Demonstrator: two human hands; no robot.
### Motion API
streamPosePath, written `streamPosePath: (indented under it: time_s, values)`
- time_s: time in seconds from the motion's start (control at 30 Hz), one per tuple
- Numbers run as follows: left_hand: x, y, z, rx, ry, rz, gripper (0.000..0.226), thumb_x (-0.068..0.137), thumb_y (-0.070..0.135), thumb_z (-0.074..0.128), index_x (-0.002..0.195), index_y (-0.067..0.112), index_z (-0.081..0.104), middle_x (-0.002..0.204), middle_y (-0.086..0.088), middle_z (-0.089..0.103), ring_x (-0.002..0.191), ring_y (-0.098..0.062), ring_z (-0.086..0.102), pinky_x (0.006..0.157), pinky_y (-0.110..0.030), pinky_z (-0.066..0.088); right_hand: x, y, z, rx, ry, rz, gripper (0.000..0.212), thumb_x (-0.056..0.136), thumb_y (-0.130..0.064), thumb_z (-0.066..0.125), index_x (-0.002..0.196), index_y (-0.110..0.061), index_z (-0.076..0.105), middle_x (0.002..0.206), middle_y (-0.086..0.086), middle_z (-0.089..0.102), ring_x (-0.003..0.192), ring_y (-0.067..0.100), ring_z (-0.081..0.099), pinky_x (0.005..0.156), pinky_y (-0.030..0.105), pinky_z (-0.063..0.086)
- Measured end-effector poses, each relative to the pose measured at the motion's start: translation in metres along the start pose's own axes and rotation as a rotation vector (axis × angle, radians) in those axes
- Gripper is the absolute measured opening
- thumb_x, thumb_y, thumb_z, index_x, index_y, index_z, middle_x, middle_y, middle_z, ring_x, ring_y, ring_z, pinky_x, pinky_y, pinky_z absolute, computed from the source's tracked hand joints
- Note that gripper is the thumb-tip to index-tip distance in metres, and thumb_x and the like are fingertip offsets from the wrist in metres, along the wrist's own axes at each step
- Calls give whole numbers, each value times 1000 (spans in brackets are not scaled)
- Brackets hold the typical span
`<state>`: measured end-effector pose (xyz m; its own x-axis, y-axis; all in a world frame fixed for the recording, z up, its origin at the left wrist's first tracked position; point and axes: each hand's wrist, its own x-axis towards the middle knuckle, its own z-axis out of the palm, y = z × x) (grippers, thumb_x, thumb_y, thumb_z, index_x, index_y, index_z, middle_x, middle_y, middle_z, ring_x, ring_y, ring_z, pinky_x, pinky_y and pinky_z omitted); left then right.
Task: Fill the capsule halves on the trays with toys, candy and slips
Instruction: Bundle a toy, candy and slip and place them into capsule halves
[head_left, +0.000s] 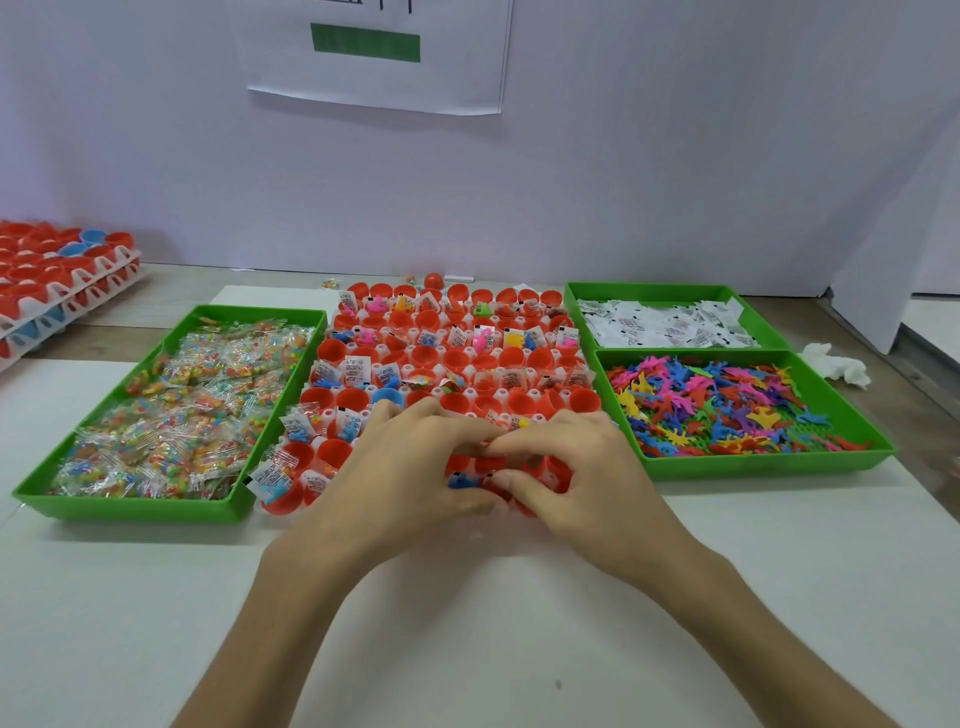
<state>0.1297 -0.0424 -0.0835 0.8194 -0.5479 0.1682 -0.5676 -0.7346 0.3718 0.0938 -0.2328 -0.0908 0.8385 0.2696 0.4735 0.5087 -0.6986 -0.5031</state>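
A white tray of red capsule halves sits in the middle of the table; many halves hold slips, small toys or candy. Both hands rest over the tray's near rows. My left hand and my right hand pinch at the same spot, fingertips touching around red capsule halves. A blue toy shows under my left fingers. What exactly each hand grips is hidden by the fingers.
A green bin of candy packets lies at the left. At the right, one green bin holds white slips and another holds coloured toys. Stacked capsule trays stand far left. A crumpled tissue lies far right.
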Motion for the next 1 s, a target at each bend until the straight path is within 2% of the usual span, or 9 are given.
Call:
streamPosePath:
  time_s: [0.1,0.2,0.3,0.47,0.63,0.8,0.87,0.93,1.0]
  values:
    - [-1,0,-1,-12,4,6,45,80,56,72,123,48,61,85,46,43,101,18,33,78,-28,21,1,-1,-3,-15,22,-4,17,84,-35,71,100,-34,76,78,-37,54,86,-11,51,91,21,34]
    - [-1,1,-3,-59,-2,3,47,79,54,73,124,49,61,87,47,45,101,20,32,78,-29,21,2,0,-9,-10,46,-6,13,86,-32,71,97,-32,77,82,-29,65,87,-5,57,93,23,35]
    - [-1,0,-8,-120,11,-9,55,76,57,75,128,50,59,100,39,62,101,16,36,82,-31,24,5,2,-16,29,135,11,10,88,-27,70,94,-27,78,87,-23,72,87,1,64,91,27,42]
    - [-5,1,-21,-310,86,-53,53,71,59,71,120,38,69,103,27,72,108,-1,58,95,-37,49,8,12,-29,98,286,80,10,90,-14,70,92,-19,77,86,-17,73,84,4,67,79,16,50]
    - [-6,-4,-29,-391,366,-113,18,90,31,67,105,29,76,97,23,72,96,3,63,86,-14,49,10,22,-38,123,374,166,12,90,-9,69,91,-18,77,82,-14,73,80,5,69,75,11,49]
    - [-14,-37,-52,-427,570,-343,16,92,17,69,96,32,75,90,24,71,85,12,65,68,-6,49,24,55,-66,99,421,339,15,92,-13,68,90,-26,75,85,-14,73,79,3,68,70,7,49]
    - [-12,-56,-62,-325,552,-453,14,91,19,70,97,30,76,91,23,70,83,8,65,68,-10,44,35,76,-76,34,405,414,14,92,-12,68,93,-24,76,87,-10,74,78,2,66,65,5,46]
    - [-8,-75,-69,-207,507,-560,12,92,22,69,101,27,76,100,12,73,86,1,64,71,-19,45,48,95,-79,-79,376,458,13,92,-10,67,96,-16,78,89,1,75,75,5,64,62,12,45]
    - [-3,-91,-72,-94,466,-638,17,93,28,69,108,23,75,114,3,72,95,-10,63,85,-35,52,61,112,-79,-182,310,492,13,92,-10,66,100,-11,77,95,9,76,71,6,60,63,19,42]
